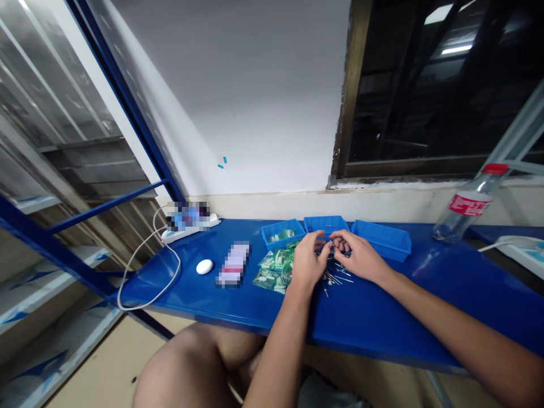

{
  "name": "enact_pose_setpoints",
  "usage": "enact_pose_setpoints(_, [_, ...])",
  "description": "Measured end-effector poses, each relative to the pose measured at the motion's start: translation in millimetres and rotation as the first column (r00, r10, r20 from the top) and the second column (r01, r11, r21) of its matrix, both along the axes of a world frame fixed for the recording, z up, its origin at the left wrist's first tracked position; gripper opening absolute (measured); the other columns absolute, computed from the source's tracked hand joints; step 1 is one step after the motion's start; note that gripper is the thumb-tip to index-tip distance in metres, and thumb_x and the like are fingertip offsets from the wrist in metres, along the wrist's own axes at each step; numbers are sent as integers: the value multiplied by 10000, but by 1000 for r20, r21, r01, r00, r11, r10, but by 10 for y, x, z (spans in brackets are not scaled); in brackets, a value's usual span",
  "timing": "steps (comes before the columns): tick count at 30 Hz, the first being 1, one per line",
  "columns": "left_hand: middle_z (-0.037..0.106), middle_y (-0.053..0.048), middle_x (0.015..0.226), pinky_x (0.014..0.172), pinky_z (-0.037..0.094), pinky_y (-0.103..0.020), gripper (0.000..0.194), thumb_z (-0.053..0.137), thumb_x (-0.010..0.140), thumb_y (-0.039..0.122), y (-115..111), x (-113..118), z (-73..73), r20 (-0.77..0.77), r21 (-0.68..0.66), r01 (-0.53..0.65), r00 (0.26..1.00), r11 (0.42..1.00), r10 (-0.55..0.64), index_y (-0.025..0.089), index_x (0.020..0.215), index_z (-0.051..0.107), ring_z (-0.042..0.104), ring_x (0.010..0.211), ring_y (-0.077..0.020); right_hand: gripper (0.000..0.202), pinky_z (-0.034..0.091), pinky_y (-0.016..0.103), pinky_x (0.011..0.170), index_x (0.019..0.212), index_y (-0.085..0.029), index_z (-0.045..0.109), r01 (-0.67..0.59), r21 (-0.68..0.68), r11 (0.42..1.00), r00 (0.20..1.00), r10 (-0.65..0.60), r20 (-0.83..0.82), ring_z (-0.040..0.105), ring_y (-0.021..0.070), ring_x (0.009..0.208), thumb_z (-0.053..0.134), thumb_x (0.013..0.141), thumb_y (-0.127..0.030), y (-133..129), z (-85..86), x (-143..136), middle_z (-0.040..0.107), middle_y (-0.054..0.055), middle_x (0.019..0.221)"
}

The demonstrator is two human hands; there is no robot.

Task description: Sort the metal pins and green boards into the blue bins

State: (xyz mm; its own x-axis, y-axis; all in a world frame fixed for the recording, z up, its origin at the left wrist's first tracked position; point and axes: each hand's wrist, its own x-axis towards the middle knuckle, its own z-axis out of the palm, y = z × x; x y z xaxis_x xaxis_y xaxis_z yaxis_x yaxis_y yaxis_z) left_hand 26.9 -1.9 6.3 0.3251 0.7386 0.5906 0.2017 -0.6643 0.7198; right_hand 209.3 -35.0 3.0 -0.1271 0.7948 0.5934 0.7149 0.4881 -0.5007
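My left hand (pixel 311 258) is over the pile, its fingers curved and its thumb apart from them. Close beside it, my right hand (pixel 359 256) has its fingers curled in towards the thumb. Anything small between its fingertips is too fine to make out. Below and between both hands lies a loose heap of thin metal pins with heads, like blind rivets (pixel 334 276), partly hidden by the hands. Left of my left hand are several small clear-green plastic bags (pixel 274 272) with white pieces inside.
Three blue bins stand at the back: a left bin (pixel 272 242) holding bags, a middle bin (pixel 325 222) and a right bin (pixel 382 241). A plastic bottle (pixel 470 205), white oval object (pixel 204 267), blurred phone-like object (pixel 234 263) and power strip (pixel 191 228) share the blue table (pixel 408 317).
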Motion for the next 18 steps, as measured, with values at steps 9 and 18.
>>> enact_pose_setpoints(9, [822, -56, 1100, 905, 649, -348, 369, 595, 1042, 359, -31, -23, 10, -127, -78, -1, 992, 997, -9, 244, 1391, 635, 798, 1001, -233, 106, 536, 347, 728, 967, -238, 704, -14, 21, 1000, 999, 15, -51, 622, 202, 740, 605, 935, -218, -3, 33, 8, 706, 37, 906])
enact_pose_setpoints(18, [832, -44, 1042, 898, 672, -358, 406, 726, 945, 190, 17, 11, -31, 13, -204, 31, 999, 979, -29, 237, 1343, 663, 813, 952, -218, 140, 576, 372, 715, 1015, -234, 742, -58, 6, 998, 995, 59, -80, 639, 212, 762, 625, 941, -248, 36, -18, 16, 711, 69, 968])
